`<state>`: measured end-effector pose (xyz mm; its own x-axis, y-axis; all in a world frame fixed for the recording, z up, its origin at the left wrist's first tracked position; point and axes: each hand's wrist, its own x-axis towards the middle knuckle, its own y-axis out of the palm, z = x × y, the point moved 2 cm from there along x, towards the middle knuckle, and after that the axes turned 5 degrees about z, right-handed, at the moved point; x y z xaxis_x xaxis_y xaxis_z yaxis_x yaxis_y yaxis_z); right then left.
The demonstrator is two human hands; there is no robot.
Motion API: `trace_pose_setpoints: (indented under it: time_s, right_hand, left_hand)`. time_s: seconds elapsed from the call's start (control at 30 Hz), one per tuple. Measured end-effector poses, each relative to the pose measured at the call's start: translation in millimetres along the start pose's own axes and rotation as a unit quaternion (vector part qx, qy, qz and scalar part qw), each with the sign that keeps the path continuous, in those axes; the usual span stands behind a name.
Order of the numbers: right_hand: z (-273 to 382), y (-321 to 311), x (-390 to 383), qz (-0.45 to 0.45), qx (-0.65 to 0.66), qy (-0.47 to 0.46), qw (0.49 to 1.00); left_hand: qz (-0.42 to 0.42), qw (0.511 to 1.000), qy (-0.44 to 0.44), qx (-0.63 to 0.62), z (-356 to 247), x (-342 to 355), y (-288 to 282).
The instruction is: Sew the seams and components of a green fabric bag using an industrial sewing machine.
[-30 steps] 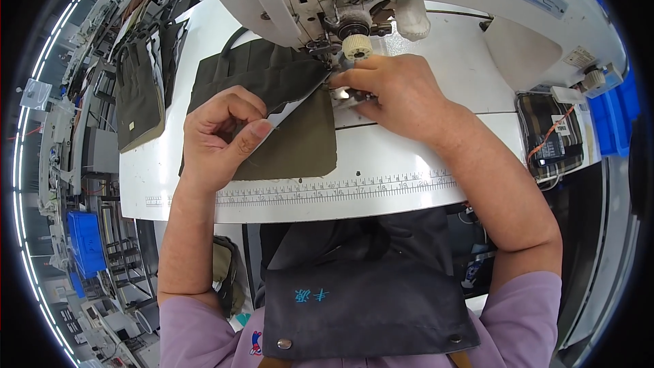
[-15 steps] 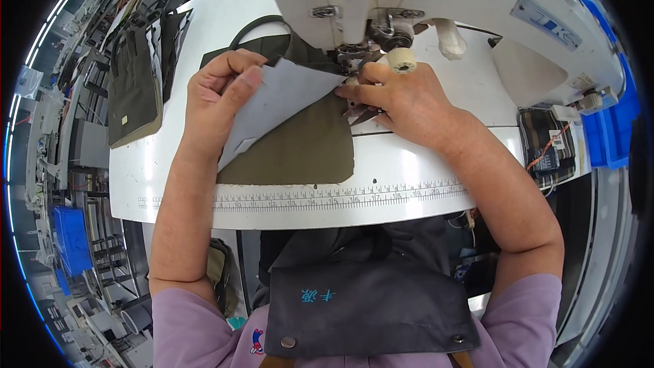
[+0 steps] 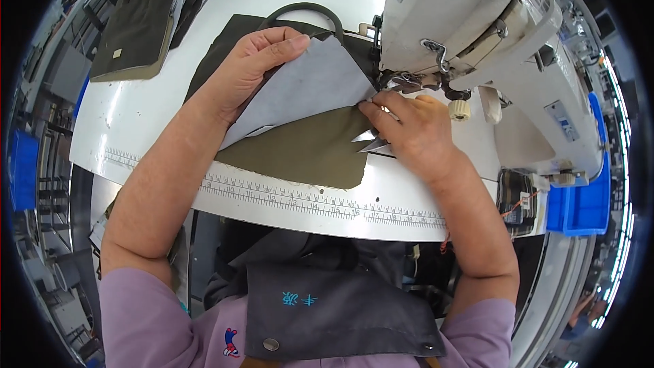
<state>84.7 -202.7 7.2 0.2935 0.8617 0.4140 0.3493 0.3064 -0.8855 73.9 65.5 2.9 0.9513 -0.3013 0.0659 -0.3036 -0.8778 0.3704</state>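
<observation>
My left hand [image 3: 262,61] pinches the upper edge of a pale grey-backed fabric flap [image 3: 306,85], holding it folded up. Beneath the flap lies an olive-green fabric piece [image 3: 306,146], flat near the table's front edge. At the flap's right corner, beside the sewing machine's needle area [image 3: 402,83], my right hand [image 3: 412,129] pinches the fabric edge between thumb and fingers. The same hand also holds small scissors [image 3: 370,142]; their pointed blades stick out to the left, apart, over the olive fabric. The scissors' handles are hidden in my palm.
The white sewing machine [image 3: 470,27] rises at the back right. A dark curved strap [image 3: 306,7] arches behind the fabric. Stacked dark fabric pieces [image 3: 136,34] lie at the far left. A printed ruler strip [image 3: 286,201] follows the front edge; a blue bin [image 3: 579,197] stands right.
The view has swung, so the machine and table sit differently in it. Both scissor blades now show more plainly, spread apart. My left hand still holds up the flap.
</observation>
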Motion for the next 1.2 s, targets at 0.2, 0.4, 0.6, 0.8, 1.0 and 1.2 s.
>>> trace_pose_setpoints:
  time_s: [0.2,0.4,0.6,0.8,1.0,1.2]
  right_hand:
    - [-2,0,2,0.008,-0.015,0.012,1.0]
    - [-3,-7,-1,0.05,-0.021,0.0,0.999]
    - [-12,-7,-8,0.066,-0.002,-0.044,0.997]
    - [-8,-11,-14,0.066,-0.003,-0.049,0.997]
    - [1,-1,-17,0.117,0.007,-0.041,0.992]
    - [-29,-1,-46,0.156,-0.013,0.087,0.984]
  left_hand:
    - [-0.066,0.997,-0.039,0.029,5,-4,22]
    - [0.156,0.905,0.06,0.392,14,-7,28]
    - [0.193,0.853,0.079,0.479,5,-3,39]
    - [0.233,0.736,0.028,0.636,2,-2,52]
    - [0.139,0.744,0.123,0.641,9,-19,62]
    - [0.105,0.754,0.289,0.581,73,35,72]
